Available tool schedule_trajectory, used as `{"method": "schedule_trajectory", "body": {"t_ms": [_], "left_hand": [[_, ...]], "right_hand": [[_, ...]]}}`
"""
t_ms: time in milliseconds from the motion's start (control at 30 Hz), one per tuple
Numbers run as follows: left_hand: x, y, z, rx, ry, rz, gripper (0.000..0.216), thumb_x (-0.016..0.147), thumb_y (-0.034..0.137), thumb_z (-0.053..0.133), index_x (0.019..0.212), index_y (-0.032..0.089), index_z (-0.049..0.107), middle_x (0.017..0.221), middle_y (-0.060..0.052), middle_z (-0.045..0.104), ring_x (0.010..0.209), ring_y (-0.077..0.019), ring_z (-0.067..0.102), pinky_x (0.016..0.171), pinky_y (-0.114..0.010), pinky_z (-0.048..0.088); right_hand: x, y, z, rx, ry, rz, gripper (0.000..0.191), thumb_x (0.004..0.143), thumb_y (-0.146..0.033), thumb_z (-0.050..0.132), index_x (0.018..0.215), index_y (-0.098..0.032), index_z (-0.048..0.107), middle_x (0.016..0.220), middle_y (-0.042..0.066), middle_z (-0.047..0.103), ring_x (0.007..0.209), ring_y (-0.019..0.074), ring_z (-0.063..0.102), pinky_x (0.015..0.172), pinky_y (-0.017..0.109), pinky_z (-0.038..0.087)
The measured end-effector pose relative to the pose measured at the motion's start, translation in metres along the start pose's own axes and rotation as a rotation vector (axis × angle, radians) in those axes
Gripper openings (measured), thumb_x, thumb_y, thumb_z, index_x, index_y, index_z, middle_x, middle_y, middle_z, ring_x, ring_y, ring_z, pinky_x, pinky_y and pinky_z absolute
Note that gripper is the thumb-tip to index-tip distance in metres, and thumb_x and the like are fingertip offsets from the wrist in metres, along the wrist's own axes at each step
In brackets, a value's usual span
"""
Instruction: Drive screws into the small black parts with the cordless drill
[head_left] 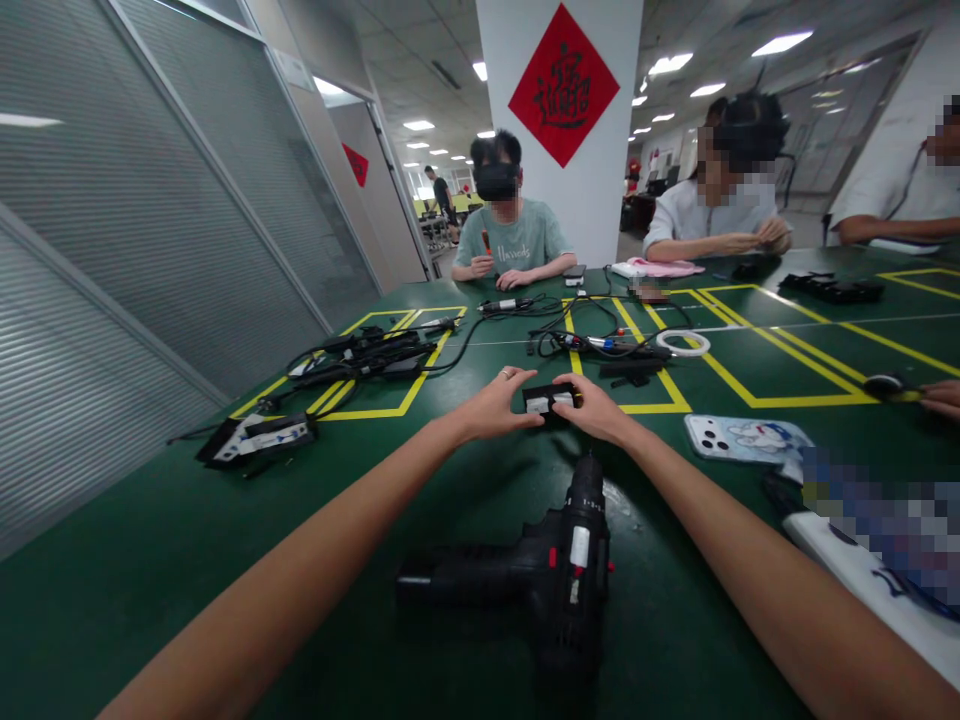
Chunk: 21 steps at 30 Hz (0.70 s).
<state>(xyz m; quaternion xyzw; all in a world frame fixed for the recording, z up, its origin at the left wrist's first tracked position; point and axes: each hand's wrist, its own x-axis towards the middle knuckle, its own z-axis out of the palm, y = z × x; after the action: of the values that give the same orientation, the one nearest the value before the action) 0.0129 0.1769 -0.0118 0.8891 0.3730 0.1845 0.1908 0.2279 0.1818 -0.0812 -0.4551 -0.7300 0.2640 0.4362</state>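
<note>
Head view: right hand [596, 408] is gripping a black box [538, 405], apparently steadying it, well inside the tabletop's [150, 545] left edge; left hand [501, 402] is standing wide, probably needing to close.

Worn on the head, the one camera looks forward and down, near the left hand [495, 403] and right hand [598, 410], across the surface [135, 590] to a white pillar [501, 50] beyond

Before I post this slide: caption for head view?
Left hand and right hand at either end of a black part, drill lying on the green table.
</note>
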Motion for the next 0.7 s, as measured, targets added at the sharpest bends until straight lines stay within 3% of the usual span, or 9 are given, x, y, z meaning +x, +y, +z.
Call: {"method": "schedule_trajectory", "body": {"t_ms": [67, 133, 233, 267, 400, 500, 567, 700], "left_hand": [[-0.024, 0.023, -0.014, -0.011, -0.023, -0.005, 0.060, 0.080, 0.050, 0.053, 0.132, 0.021, 0.044, 0.130, -0.011, 0.045, 0.119, -0.0254, 0.045, 0.105, -0.040, 0.031], [-0.054, 0.049, -0.024, -0.056, -0.189, -0.036, 0.054, 0.083, 0.051, 0.047, 0.131, 0.025, 0.045, 0.129, -0.009, 0.049, 0.117, -0.0256, 0.048, 0.103, -0.041, 0.034], [-0.095, 0.084, -0.023, -0.067, -0.515, -0.055, 0.077, 0.065, 0.056, 0.067, 0.133, 0.026, 0.044, 0.127, -0.010, 0.053, 0.111, -0.0301, 0.053, 0.095, -0.041, 0.041], [-0.106, 0.092, -0.018, -0.044, -0.564, -0.049, 0.085, 0.059, 0.053, 0.071, 0.134, 0.026, 0.043, 0.127, -0.010, 0.052, 0.111, -0.0311, 0.053, 0.095, -0.042, 0.041], [-0.131, 0.106, 0.020, 0.154, -0.385, -0.116, 0.077, 0.063, 0.031, 0.064, 0.135, 0.023, 0.038, 0.129, -0.015, 0.050, 0.115, -0.0345, 0.049, 0.094, -0.047, 0.040], [-0.136, 0.104, 0.043, 0.224, -0.308, -0.183, 0.071, 0.061, 0.022, 0.059, 0.130, 0.023, 0.042, 0.113, -0.016, 0.059, 0.100, -0.0337, 0.057, 0.081, -0.045, 0.045], [-0.138, 0.101, 0.050, 0.233, -0.297, -0.194, 0.067, 0.061, 0.021, 0.058, 0.127, 0.024, 0.043, 0.104, -0.014, 0.063, 0.092, -0.0326, 0.060, 0.077, -0.044, 0.045], [-0.143, 0.094, 0.045, 0.195, -0.257, -0.160, 0.067, 0.060, 0.021, 0.060, 0.125, 0.026, 0.044, 0.105, -0.013, 0.064, 0.094, -0.0331, 0.060, 0.080, -0.045, 0.044]], "right_hand": [[0.001, 0.002, -0.005, 0.089, 0.012, 0.047, 0.040, 0.076, -0.030, 0.059, 0.114, -0.021, 0.055, 0.115, 0.007, 0.059, 0.102, 0.0192, 0.057, 0.092, 0.036, 0.044], [0.002, 0.007, -0.010, 0.190, 0.073, 0.089, 0.036, 0.079, -0.034, 0.057, 0.112, -0.020, 0.057, 0.116, 0.008, 0.060, 0.104, 0.0195, 0.057, 0.093, 0.037, 0.044], [0.002, 0.019, -0.015, 0.278, 0.195, 0.154, 0.035, 0.080, -0.039, 0.054, 0.107, -0.018, 0.059, 0.107, 0.009, 0.064, 0.099, 0.0195, 0.060, 0.090, 0.036, 0.045], [0.002, 0.023, -0.015, 0.288, 0.225, 0.178, 0.035, 0.081, -0.040, 0.053, 0.106, -0.017, 0.059, 0.103, 0.009, 0.065, 0.096, 0.0196, 0.061, 0.088, 0.037, 0.047], [0.001, 0.035, -0.013, 0.278, 0.244, 0.189, 0.033, 0.080, -0.039, 0.053, 0.105, -0.017, 0.061, 0.099, 0.007, 0.066, 0.089, 0.0187, 0.063, 0.085, 0.037, 0.049], [0.001, 0.036, -0.012, 0.261, 0.242, 0.179, 0.031, 0.080, -0.038, 0.053, 0.102, -0.018, 0.062, 0.099, 0.006, 0.067, 0.087, 0.0182, 0.064, 0.084, 0.038, 0.049], [0.002, 0.035, -0.014, 0.298, 0.254, 0.202, 0.031, 0.080, -0.039, 0.053, 0.101, -0.017, 0.062, 0.096, 0.007, 0.067, 0.084, 0.0183, 0.065, 0.082, 0.037, 0.050], [0.004, 0.032, -0.017, 0.399, 0.304, 0.265, 0.033, 0.082, -0.042, 0.049, 0.099, -0.016, 0.062, 0.094, 0.008, 0.066, 0.079, 0.0176, 0.066, 0.078, 0.035, 0.052]]}}
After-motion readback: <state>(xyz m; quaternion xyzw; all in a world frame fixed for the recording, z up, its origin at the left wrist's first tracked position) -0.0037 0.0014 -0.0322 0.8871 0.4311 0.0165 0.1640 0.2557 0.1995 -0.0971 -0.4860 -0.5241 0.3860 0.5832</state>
